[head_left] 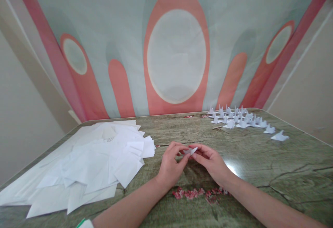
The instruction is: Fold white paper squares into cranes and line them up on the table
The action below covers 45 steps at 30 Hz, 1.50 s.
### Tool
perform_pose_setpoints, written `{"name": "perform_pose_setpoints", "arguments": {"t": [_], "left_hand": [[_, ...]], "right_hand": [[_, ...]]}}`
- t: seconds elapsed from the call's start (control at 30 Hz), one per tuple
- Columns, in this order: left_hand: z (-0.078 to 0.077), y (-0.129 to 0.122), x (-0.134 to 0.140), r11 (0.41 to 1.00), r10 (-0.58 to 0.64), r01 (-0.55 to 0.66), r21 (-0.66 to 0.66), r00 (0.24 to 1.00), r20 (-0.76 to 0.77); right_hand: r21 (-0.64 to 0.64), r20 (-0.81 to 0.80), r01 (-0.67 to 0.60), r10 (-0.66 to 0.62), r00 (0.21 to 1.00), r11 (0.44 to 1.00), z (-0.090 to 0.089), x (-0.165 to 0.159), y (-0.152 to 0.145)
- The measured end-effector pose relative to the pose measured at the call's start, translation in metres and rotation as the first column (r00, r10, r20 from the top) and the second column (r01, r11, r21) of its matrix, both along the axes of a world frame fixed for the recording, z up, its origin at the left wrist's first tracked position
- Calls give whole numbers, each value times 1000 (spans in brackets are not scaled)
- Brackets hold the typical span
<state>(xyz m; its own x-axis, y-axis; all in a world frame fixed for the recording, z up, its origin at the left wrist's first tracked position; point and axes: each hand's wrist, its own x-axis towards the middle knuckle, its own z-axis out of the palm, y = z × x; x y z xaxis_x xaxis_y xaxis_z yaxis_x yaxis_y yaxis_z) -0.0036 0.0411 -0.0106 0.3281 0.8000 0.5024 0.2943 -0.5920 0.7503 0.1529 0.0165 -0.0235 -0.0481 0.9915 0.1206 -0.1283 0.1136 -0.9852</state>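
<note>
A small piece of folded white paper (pixel 193 150) is pinched between my two hands, just above the middle of the table. My left hand (pixel 172 162) grips its left side, with thumb and fingertips closed on it. From the right, my right hand (pixel 211 160) holds the other side between thumb and forefinger. Part of the folded paper is hidden behind the fingers, and its exact shape is too small to make out. Several finished-looking white paper cranes (pixel 242 123) stand in rows at the back right, with one crane (pixel 280 136) apart at the near end.
A wide, loose pile of white paper sheets (pixel 88 162) covers the left of the wood-patterned table (pixel 260 162). Pink blossom prints (pixel 191 193) mark the tabletop near my wrists. Behind the table's far edge hangs a grey-green backdrop (pixel 177 54) with pink shapes.
</note>
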Motion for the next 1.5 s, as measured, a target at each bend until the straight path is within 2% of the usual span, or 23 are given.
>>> {"name": "perform_pose_setpoints", "arguments": {"t": [0.17,0.27,0.43,0.77,0.97,1.2,1.5], "left_hand": [[-2,3,0,991,66,-66,-117,998,0],[-5,5,0,975,39,-32,-218,999,26],[-8,7,0,965,-2,24,-261,996,86],[-14,13,0,894,-4,119,-433,966,257],[-12,15,0,869,-39,173,-463,958,284],[-9,14,0,859,-29,170,-483,957,287],[-9,13,2,850,-21,198,-488,939,344]], "right_hand": [[9,12,-15,15,1000,1000,0,0,0],[27,48,5,-6,999,1000,2,0,-1],[34,126,12,-16,992,999,5,0,-1],[237,319,59,-135,938,970,0,8,5],[323,402,27,-163,901,946,2,10,6],[442,468,-19,-212,858,897,5,12,4],[449,467,6,-240,851,893,8,11,2]]}}
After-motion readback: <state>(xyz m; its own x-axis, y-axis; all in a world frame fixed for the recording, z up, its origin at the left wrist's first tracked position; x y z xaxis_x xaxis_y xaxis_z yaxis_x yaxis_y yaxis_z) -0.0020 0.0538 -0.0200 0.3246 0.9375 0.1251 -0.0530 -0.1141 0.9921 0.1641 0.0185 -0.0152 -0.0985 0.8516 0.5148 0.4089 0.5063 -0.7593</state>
